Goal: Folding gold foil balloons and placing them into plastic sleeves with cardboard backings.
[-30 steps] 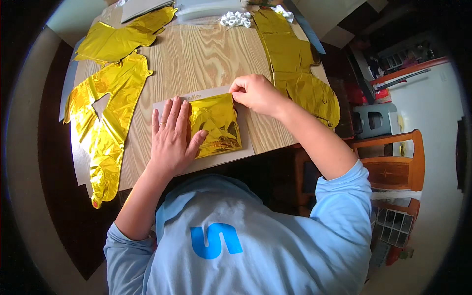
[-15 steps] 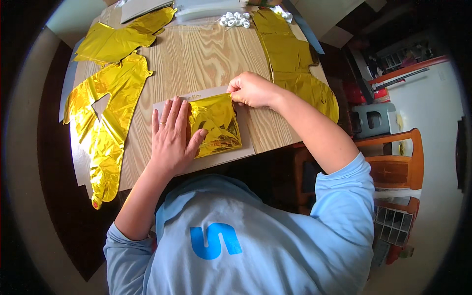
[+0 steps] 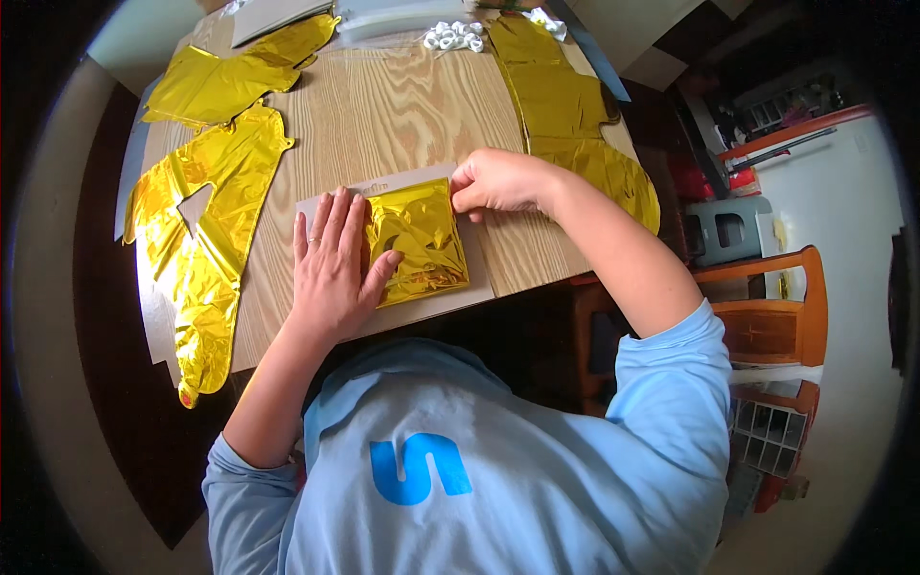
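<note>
A folded gold foil balloon [image 3: 417,244] lies as a wrinkled square on a sheet of grey cardboard [image 3: 426,305] near the table's front edge. My left hand [image 3: 333,259] rests flat across the foil's left side and the cardboard, fingers stretched out and thumb apart. At the upper right corner of the foil is my right hand [image 3: 494,182], its fingers curled and pinched together. What sits between those fingertips, if anything, is hidden.
Flat gold foil balloons lie at the left [image 3: 216,192], the far left [image 3: 225,81] and the right [image 3: 565,105] of the wooden table [image 3: 402,105]. White ribbon rolls [image 3: 453,36] and clear plastic sheets [image 3: 402,14] are at the back. A wooden chair [image 3: 767,307] stands at the right.
My right hand has shifted slightly right and down along the foil's upper right corner. My left hand stays flat in nearly the same place.
</note>
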`<state>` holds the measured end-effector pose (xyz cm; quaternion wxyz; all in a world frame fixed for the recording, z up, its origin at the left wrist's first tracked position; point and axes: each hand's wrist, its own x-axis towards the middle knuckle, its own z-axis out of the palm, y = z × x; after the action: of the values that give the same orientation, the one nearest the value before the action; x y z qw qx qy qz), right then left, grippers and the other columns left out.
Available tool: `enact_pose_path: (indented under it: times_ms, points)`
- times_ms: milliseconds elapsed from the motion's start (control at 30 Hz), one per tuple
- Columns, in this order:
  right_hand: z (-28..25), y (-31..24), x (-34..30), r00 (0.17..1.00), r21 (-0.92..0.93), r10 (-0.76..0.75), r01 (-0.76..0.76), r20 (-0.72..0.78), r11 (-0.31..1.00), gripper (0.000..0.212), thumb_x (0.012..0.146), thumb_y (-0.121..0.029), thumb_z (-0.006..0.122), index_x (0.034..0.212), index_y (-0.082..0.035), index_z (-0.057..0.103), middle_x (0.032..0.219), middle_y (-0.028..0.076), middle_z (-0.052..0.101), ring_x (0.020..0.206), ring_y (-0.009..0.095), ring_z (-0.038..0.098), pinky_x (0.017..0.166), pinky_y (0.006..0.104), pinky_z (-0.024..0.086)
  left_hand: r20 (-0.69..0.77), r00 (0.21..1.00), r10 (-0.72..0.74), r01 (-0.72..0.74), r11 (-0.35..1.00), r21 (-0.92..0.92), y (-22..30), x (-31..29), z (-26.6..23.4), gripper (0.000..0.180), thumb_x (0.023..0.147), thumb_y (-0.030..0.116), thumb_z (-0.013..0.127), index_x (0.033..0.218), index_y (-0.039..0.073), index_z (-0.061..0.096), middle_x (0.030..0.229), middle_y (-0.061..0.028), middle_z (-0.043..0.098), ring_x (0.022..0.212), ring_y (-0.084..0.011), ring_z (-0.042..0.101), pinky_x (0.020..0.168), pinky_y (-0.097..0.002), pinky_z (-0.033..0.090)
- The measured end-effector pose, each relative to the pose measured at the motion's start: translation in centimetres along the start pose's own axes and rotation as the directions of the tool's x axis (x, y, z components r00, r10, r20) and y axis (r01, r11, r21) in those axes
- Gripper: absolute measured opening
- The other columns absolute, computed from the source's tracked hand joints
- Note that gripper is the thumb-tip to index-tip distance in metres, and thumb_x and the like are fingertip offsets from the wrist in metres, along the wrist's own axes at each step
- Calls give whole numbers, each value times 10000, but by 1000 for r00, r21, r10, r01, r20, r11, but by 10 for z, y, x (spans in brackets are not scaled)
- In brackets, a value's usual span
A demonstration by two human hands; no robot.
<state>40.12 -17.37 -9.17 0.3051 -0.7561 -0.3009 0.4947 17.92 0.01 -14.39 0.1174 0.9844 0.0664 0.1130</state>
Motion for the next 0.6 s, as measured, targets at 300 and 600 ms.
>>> enact_pose_path:
  times_ms: [300,600]
  points:
    - [12,2,2,993,71,100,-95,-59,993,142,845,-1,644,937,38,746,789,20,691,610,75,570,580,227,453,6,1000,0,0,1000,6,1,0,0,785,990,566,496,1531,8,384,1602,-213,358,1527,-369,253,1244,-545,95]
    - [13,2,-3,998,129,61,-56,-32,990,138,844,12,650,942,44,742,808,45,705,636,100,612,610,232,473,3,1000,2,-2,1000,24,1,0,1,798,988,580,490,1529,3,386,1602,-215,357,1526,-371,254,1243,-546,89]
